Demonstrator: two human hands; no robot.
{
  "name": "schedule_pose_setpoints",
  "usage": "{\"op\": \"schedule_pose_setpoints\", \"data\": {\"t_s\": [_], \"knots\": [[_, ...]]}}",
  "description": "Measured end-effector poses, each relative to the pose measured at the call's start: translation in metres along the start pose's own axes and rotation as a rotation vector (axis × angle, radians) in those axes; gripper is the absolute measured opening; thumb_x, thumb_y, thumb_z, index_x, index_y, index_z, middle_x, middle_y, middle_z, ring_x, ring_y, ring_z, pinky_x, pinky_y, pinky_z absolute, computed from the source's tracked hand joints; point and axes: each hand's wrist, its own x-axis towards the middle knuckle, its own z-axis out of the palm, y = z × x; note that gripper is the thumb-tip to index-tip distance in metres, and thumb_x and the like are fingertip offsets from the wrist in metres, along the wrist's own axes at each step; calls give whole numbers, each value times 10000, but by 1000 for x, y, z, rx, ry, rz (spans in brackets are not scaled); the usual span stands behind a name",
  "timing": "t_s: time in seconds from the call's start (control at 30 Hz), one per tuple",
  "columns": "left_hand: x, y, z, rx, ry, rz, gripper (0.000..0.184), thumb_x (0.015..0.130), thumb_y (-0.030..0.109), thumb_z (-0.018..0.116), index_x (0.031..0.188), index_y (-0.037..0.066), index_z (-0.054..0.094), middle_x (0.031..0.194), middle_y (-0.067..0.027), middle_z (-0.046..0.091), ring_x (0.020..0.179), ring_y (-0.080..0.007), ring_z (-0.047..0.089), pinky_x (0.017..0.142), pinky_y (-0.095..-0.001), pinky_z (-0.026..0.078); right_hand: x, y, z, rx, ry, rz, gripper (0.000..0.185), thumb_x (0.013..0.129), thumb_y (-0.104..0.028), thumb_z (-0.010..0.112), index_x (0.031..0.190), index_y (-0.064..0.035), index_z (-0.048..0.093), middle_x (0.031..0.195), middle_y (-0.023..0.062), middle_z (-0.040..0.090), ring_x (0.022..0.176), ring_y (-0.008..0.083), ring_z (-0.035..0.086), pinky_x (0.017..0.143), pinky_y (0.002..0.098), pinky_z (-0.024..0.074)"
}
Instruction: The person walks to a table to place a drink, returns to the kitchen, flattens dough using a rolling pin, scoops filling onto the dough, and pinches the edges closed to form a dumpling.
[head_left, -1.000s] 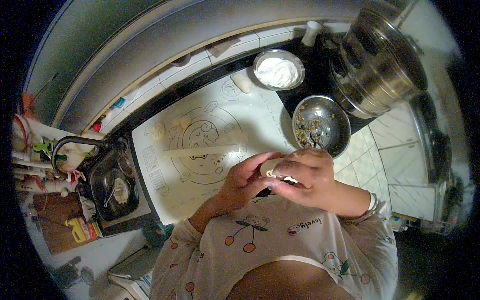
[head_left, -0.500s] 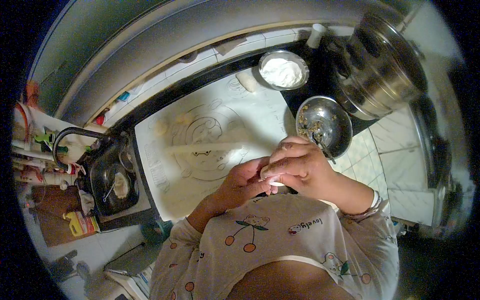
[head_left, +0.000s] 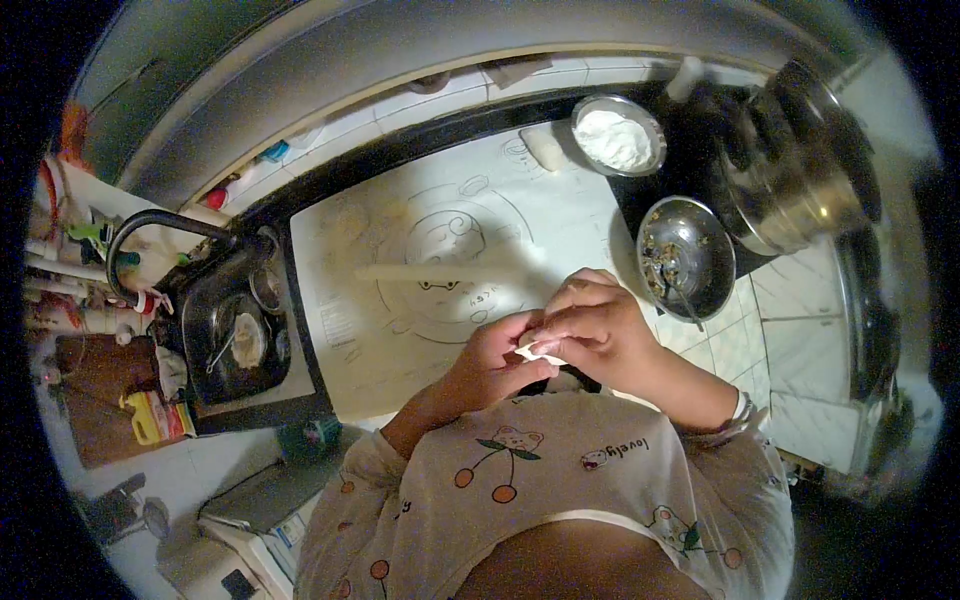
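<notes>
Both hands meet close to my chest, over the near edge of the printed white mat (head_left: 345, 370). A small piece of white dough (head_left: 538, 355) is pinched between them, mostly covered by fingers; one pale edge shows. My left hand (head_left: 497, 362) is closed around it from the left. From the right, my right hand (head_left: 598, 328) presses it with thumb and bent fingers. Beyond the hands a thin rolling pin (head_left: 430, 272) lies across the mat. A pale dough log (head_left: 543, 149) rests at the mat's far edge.
At the right stands a steel bowl (head_left: 722, 262) with some chopped filling and a spoon (head_left: 690, 306). Behind it are a bowl of white flour (head_left: 616, 138) and a large steel pot (head_left: 800, 175). On the left are a sink (head_left: 205, 385), black faucet (head_left: 165, 218) and yellow bottle (head_left: 147, 420).
The surroundings have shifted right in view as the camera turned. My fingers have shifted slightly on the dough, and its visible edge now looks more pointed. Both hands keep their hold.
</notes>
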Motion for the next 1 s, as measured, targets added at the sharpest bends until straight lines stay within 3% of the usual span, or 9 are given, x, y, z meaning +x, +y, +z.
{"op": "schedule_pose_setpoints", "data": {"t_s": [0.27,0.3,0.4,0.47,0.6,0.7,0.8,0.9,1.0], "knots": [[-24,-23,-40,-121,136,82,421,779,76,641,1160,11,472,1074,-76,566,1006,-145,533,849,-293,446,14,12,44,22,129,108,258,629,-185,746,867,-108,681,912,61,595,821,250,561,725,348,438],[-27,-25,-49,-90,136,89,421,811,169,609,1179,22,467,1105,-84,555,1012,-171,534,819,-306,474,15,16,50,59,207,143,266,651,-148,727,903,-88,671,951,64,592,818,221,561,735,327,446],[-32,-38,-93,-61,328,61,426,823,253,577,1178,42,474,1094,-76,559,1003,-193,542,816,-318,487,22,42,73,105,465,319,270,670,-123,702,931,-69,655,949,66,595,810,180,555,742,305,449],[-38,-56,-140,-12,578,188,299,840,102,560,1130,44,516,1022,-52,576,782,-115,557,654,-250,466,18,63,87,102,427,428,284,687,-85,684,966,-63,637,958,78,590,796,160,549,728,285,450],[-46,-95,-252,89,970,259,255,847,152,551,1086,64,543,982,-41,559,719,-107,543,605,-246,440,13,110,126,69,307,490,303,702,-65,680,999,-86,626,967,111,580,792,192,574,668,286,481],[-43,-115,-306,91,1016,274,275,850,184,544,1093,55,542,1026,-75,557,776,-165,556,662,-305,461,45,121,147,-25,191,524,306,693,-57,671,994,-74,620,999,139,570,857,248,577,730,320,488],[-46,-207,-381,1077,1150,170,310,858,192,530,1132,47,519,1067,-134,546,875,-258,545,774,-383,447,89,147,167,-284,106,401,359,695,-54,660,1047,-59,588,1024,168,550,871,253,574,749,319,487],[-62,-172,-342,1184,1154,-27,336,864,196,516,1159,37,501,1090,-176,533,989,-325,506,882,-425,394,131,182,192,-435,96,270,413,697,-76,641,1101,-74,553,1062,186,545,901,302,569,777,372,489],[-70,-135,-320,970,1118,0,344,861,205,524,1153,23,500,1101,-186,522,1005,-331,505,903,-411,384,162,203,211,-523,56,273,426,696,-120,634,1110,-75,540,1063,183,553,930,330,558,803,404,479]]}}
